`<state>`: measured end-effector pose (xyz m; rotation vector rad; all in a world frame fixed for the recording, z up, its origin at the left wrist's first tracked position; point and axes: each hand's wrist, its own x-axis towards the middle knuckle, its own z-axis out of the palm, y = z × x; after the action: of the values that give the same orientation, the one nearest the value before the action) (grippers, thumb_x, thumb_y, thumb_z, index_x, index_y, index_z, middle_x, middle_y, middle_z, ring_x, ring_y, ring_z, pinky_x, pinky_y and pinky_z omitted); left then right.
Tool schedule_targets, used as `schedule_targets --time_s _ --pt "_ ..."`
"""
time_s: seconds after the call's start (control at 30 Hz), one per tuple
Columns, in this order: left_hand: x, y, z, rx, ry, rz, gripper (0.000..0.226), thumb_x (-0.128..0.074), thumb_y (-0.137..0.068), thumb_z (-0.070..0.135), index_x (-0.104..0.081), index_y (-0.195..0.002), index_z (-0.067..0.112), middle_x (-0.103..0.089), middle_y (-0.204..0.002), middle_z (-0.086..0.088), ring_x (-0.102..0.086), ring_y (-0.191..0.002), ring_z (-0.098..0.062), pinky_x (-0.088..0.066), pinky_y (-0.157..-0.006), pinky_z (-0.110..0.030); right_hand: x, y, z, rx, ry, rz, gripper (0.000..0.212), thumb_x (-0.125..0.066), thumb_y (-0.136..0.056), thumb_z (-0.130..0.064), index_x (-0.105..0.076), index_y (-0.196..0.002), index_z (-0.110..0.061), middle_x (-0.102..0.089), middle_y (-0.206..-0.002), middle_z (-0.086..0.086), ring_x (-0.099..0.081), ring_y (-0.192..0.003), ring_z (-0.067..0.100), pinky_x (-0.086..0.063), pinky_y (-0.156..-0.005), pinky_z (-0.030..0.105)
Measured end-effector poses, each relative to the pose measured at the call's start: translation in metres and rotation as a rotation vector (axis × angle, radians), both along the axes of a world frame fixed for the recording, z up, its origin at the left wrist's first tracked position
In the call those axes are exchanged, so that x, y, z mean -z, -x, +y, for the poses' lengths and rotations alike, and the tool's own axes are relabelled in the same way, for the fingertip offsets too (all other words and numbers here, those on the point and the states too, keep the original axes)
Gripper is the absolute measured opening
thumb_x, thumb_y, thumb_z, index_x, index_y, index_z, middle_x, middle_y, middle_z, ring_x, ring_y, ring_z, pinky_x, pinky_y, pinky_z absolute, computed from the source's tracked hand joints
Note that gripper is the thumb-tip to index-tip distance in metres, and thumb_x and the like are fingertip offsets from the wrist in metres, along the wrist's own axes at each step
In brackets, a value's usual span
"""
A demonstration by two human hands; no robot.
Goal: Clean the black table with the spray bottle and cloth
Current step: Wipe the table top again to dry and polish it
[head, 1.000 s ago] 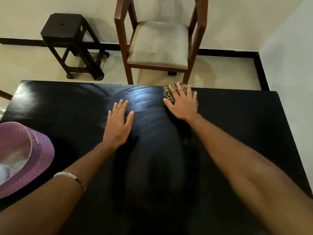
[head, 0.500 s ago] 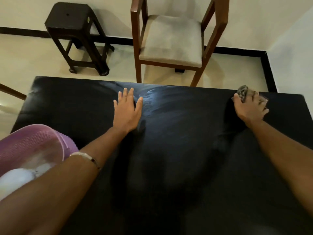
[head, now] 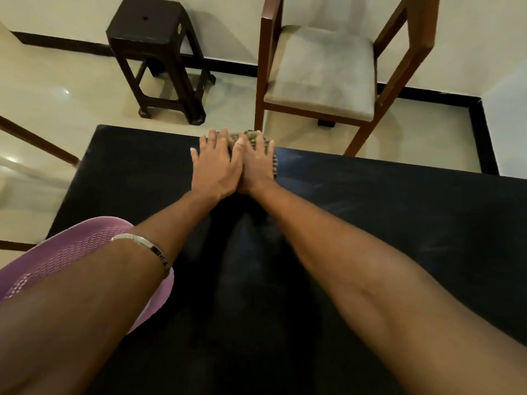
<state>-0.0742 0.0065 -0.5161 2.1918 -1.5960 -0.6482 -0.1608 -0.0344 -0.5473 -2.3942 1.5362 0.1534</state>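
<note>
black table (head: 370, 223), tiled floor (head: 71, 89), chair (head: 322, 69)

Cloth (head: 251, 137) on table (head: 399, 195) far edge; chair (head: 322, 67) behind.

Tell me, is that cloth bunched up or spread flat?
Cannot tell. The cloth lies on the black table, mostly hidden under the right hand; only its patterned edges show.

Both arms stretched forward, left hand (head: 216, 165) overlapping right hand (head: 258, 163), fingers flat.
</note>
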Motion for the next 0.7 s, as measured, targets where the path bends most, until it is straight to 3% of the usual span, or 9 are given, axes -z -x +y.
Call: schedule_targets --time_s 0.17,0.33,0.5,0.6,0.7 --pt "0.007 -0.019 -0.003 -0.047 0.040 -0.049 0.064 -0.020 -0.101 0.052 -0.034 -0.149 0.012 -0.024 -0.161 -0.012 -0.012 -0.151 -0.028 -0.002 -0.121 -0.055 0.005 -0.049 0.001 -0.151 -0.014 0.081 0.081 -0.044 -0.100 -0.048 0.001 -0.160 -0.018 0.003 -0.168 0.011 0.007 -0.153 0.035 -0.001 -0.122 0.056" --pt "0.007 -0.018 -0.001 -0.031 -0.005 -0.049 0.063 -0.022 -0.103 0.049 -0.022 -0.155 0.014 -0.014 -0.164 -0.010 -0.004 -0.152 -0.028 0.002 -0.121 -0.052 -0.003 -0.015 0.006 -0.183 -0.021 -0.060 0.085 -0.050 -0.097 -0.049 -0.001 -0.160 -0.021 0.000 -0.169 0.004 0.006 -0.154 0.033 0.000 -0.123 0.055" --pt "0.007 0.002 0.006 0.024 -0.028 -0.047 0.064 -0.022 -0.102 0.051 -0.021 -0.155 0.015 -0.014 -0.164 -0.010 -0.002 -0.152 -0.028 0.001 -0.120 -0.051 0.008 0.060 0.014 -0.010 0.037 -0.088 0.073 -0.034 -0.092 -0.070 -0.020 -0.157 -0.040 -0.015 -0.167 -0.004 -0.007 -0.153 0.033 -0.002 -0.122 0.057" --pt "0.005 0.018 0.013 0.046 -0.023 -0.030 0.063 -0.024 -0.103 0.048 -0.021 -0.155 0.012 -0.015 -0.164 -0.010 -0.003 -0.152 -0.030 -0.001 -0.120 -0.053 0.007 0.140 0.016 0.146 0.042 -0.035 0.075 -0.023 -0.091 -0.076 -0.014 -0.157 -0.042 -0.012 -0.168 -0.004 -0.006 -0.153 0.034 -0.005 -0.121 0.060" --pt "0.002 0.029 0.020 0.082 -0.024 -0.025 0.063 -0.025 -0.103 0.047 -0.021 -0.155 0.012 -0.014 -0.164 -0.011 -0.003 -0.152 -0.030 -0.001 -0.120 -0.053 0.002 0.228 0.028 0.382 0.037 -0.013 0.077 -0.023 -0.092 -0.077 -0.012 -0.158 -0.039 -0.009 -0.168 -0.002 -0.005 -0.153 0.035 -0.005 -0.120 0.062"
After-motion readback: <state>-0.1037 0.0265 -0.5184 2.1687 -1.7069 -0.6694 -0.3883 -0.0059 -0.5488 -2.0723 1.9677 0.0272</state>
